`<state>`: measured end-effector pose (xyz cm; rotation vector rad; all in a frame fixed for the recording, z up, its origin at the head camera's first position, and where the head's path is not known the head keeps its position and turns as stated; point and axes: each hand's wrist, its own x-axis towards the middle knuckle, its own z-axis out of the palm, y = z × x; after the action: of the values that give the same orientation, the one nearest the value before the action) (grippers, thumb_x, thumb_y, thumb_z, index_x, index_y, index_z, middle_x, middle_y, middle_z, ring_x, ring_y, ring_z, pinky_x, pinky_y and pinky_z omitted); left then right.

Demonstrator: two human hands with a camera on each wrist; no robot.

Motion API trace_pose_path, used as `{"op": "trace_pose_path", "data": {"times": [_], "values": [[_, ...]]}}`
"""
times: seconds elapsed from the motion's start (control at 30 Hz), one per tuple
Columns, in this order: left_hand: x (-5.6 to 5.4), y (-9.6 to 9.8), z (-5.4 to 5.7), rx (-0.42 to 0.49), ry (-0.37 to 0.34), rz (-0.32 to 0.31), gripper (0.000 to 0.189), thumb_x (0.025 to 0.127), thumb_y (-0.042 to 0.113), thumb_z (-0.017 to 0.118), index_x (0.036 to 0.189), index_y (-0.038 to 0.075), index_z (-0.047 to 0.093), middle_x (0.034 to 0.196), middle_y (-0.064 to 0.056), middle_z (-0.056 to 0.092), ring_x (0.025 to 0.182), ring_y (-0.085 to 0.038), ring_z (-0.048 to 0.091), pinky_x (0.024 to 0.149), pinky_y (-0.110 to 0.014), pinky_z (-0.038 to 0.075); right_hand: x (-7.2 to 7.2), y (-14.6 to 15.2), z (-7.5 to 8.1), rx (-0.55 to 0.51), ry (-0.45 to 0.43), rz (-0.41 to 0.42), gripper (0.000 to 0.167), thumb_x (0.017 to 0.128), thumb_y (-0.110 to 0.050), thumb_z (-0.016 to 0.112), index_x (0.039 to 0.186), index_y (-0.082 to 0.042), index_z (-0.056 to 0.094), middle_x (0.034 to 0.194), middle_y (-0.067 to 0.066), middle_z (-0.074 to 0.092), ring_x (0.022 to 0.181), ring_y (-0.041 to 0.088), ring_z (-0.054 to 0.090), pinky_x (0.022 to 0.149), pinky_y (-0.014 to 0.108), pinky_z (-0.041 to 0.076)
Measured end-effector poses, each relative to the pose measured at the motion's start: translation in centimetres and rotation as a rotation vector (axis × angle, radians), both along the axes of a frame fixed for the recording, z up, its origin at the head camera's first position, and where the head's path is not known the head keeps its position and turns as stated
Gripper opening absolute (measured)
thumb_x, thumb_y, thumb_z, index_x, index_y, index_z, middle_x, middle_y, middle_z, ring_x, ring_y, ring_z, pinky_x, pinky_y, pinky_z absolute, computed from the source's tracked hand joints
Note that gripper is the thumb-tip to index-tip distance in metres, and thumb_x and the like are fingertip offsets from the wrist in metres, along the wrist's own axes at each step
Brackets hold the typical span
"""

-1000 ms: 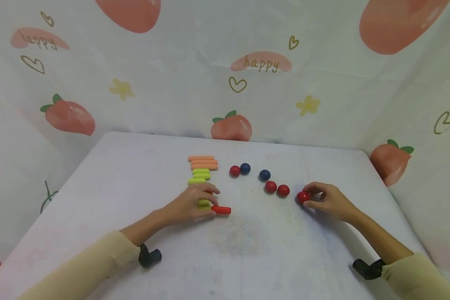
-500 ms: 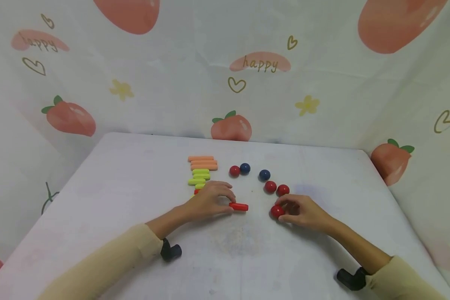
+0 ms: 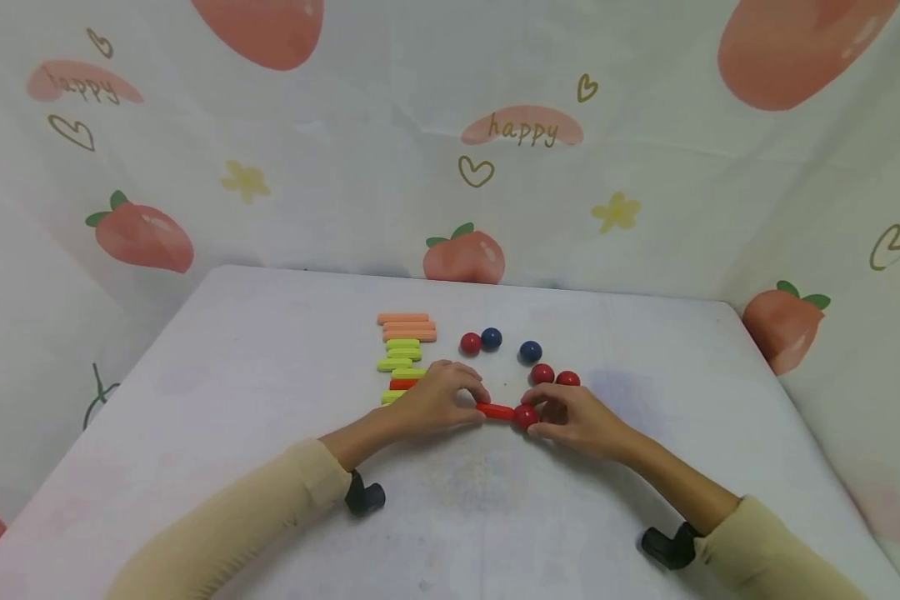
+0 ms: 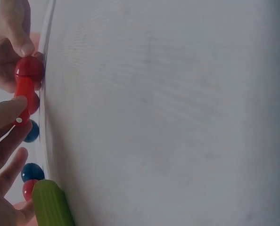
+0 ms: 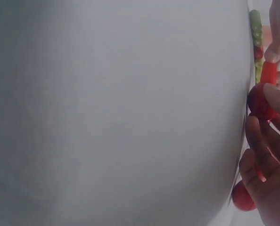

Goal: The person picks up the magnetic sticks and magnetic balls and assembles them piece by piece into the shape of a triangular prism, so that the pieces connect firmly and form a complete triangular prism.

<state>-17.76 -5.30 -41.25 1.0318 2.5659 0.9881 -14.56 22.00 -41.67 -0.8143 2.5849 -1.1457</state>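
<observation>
- Just below and right of the frame's centre, the left hand (image 3: 446,397) pinches a red stick (image 3: 498,412); the stick's right end meets a red ball (image 3: 526,417).
- The right hand (image 3: 581,422) pinches that ball from its right side, so both hands are grasping something.
- From here I can't tell whether the two are joined or merely touching.
- I'd line the stick's end up with the ball's middle, level with the tabletop (image 3: 285,358), and press straight, without twisting.
- I'd grip the ball well back, fingertips clear of the contact.
- Two loose red balls (image 3: 542,373) sit just above the right hand, so I'd mind the knuckles; yellow-green sticks (image 3: 403,354) lie up and left.
</observation>
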Motion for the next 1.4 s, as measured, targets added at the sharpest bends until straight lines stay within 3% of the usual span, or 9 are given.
{"op": "trace_pose_path", "data": {"times": [0.17,0.37,0.5,0.73,0.9,1.07,1.23,1.4], "values": [[-0.1,-0.1,0.1,0.014,-0.032,-0.021,0.029,0.086,0.02,0.08,0.113,0.013,0.075,0.105,0.009,0.071,0.105,-0.009,0.059,0.098,-0.037,0.045,0.0,0.0,0.0,-0.005,0.008,0.031,0.045,0.084,-0.015,0.08,0.126,-0.006,0.066,0.106,0.001,0.069,0.085,0.013,0.062,0.074,0.025,0.056],[-0.3,-1.2,0.3,0.051,-0.056,0.002,0.028,0.088,0.018,0.077,0.114,0.01,0.073,0.105,0.004,0.073,0.103,-0.011,0.063,0.091,-0.029,0.051,0.0,0.0,0.1,0.016,0.004,0.032,0.043,0.085,-0.016,0.08,0.125,-0.006,0.067,0.104,0.0,0.07,0.085,0.012,0.063,0.075,0.025,0.056],[-1.0,-2.1,0.3,0.093,-0.012,0.047,0.027,0.088,0.018,0.077,0.113,0.008,0.073,0.104,-0.001,0.074,0.101,-0.013,0.065,0.093,-0.032,0.052,0.1,0.1,0.1,0.023,0.005,0.019,0.043,0.085,-0.015,0.08,0.124,-0.006,0.067,0.106,0.001,0.069,0.087,0.013,0.064,0.076,0.025,0.056],[-3.0,-2.5,0.5,0.163,0.01,0.17,0.034,0.089,0.014,0.075,0.122,0.007,0.069,0.116,-0.005,0.071,0.107,-0.018,0.065,0.094,-0.036,0.053,0.1,0.0,0.1,0.018,0.001,0.014,0.042,0.085,-0.015,0.08,0.123,-0.007,0.066,0.107,0.002,0.068,0.089,0.014,0.065,0.077,0.025,0.056],[-4.7,-1.6,0.4,0.109,0.042,0.223,0.044,0.091,0.013,0.073,0.133,0.009,0.063,0.129,-0.005,0.065,0.114,-0.02,0.061,0.096,-0.036,0.052,0.1,-0.1,0.1,0.017,0.001,0.013,0.042,0.084,-0.015,0.08,0.123,-0.006,0.066,0.107,0.002,0.068,0.089,0.014,0.065,0.077,0.024,0.056],[-6.0,-0.6,0.6,0.028,-0.015,0.256,0.051,0.092,0.018,0.073,0.14,0.012,0.058,0.137,-0.006,0.059,0.121,-0.021,0.057,0.098,-0.036,0.051,0.1,-0.1,0.1,0.024,0.001,0.006,0.042,0.084,-0.016,0.08,0.123,-0.006,0.066,0.108,0.003,0.068,0.089,0.014,0.064,0.077,0.024,0.056],[-6.7,-0.2,0.6,-0.015,-0.071,0.254,0.045,0.092,0.017,0.074,0.135,0.011,0.062,0.125,-0.005,0.064,0.113,-0.019,0.058,0.095,-0.031,0.052,0.1,-0.2,0.1,0.023,0.0,0.009,0.042,0.085,-0.016,0.08,0.123,-0.006,0.066,0.106,0.003,0.068,0.089,0.014,0.065,0.077,0.024,0.056],[-6.6,-0.5,0.5,-0.026,-0.058,0.204,0.04,0.09,0.016,0.075,0.128,0.008,0.066,0.111,-0.004,0.067,0.103,-0.017,0.059,0.089,-0.027,0.052,0.2,-0.2,0.1,0.039,0.014,0.002,0.041,0.085,-0.016,0.08,0.121,-0.006,0.066,0.106,0.001,0.068,0.088,0.013,0.064,0.077,0.024,0.056]]}}
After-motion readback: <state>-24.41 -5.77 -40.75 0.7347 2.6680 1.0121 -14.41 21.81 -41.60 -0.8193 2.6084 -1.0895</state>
